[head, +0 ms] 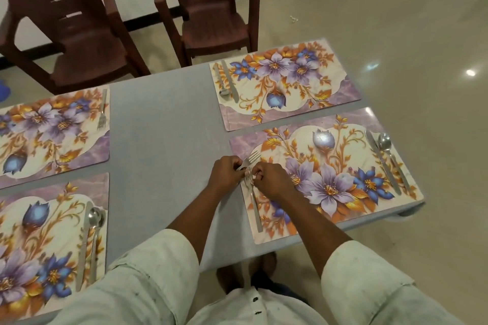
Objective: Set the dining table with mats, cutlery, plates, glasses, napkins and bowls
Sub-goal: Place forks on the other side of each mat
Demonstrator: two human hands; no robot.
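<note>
Four floral mats lie on the grey table (163,124). At the left edge of the near right mat (330,174) both my hands meet. My left hand (224,174) grips a fork (252,157) whose tines point up and to the right. My right hand (273,179) pinches a second fork (254,208) that lies along the mat's left edge, handle toward me. A knife (381,161) and a spoon (388,150) lie on this mat's right side.
The far right mat (290,87) carries a spoon and a knife (229,82) at its left edge. The far left mat (52,129) has a fork (102,113). The near left mat (47,240) has a knife and a spoon (93,240). Two brown plastic chairs (211,8) stand beyond the table.
</note>
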